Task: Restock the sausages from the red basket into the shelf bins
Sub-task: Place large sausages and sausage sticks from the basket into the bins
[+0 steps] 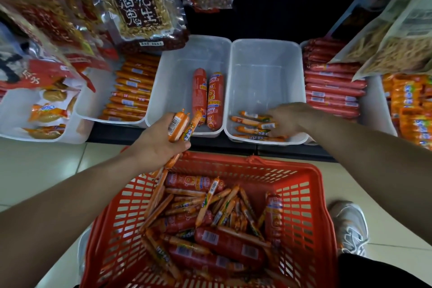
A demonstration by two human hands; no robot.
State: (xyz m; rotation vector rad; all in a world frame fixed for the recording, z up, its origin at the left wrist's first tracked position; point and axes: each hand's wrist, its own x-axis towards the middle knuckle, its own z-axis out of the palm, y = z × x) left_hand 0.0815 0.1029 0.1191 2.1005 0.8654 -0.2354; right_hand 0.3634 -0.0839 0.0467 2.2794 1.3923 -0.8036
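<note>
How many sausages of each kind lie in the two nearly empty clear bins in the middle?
Fat red sausages: 2, in the left middle bin
Thin orange sausages: 4 showing, in the right middle bin; the right hand may hide more
Total: 6 in view

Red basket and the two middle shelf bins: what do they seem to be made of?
Red basket: probably moulded plastic, slightly glossy; its walls are a slotted lattice. Left middle bin and right middle bin: probably translucent whitish plastic, smooth; the walls look milky, corners rounded.
</note>
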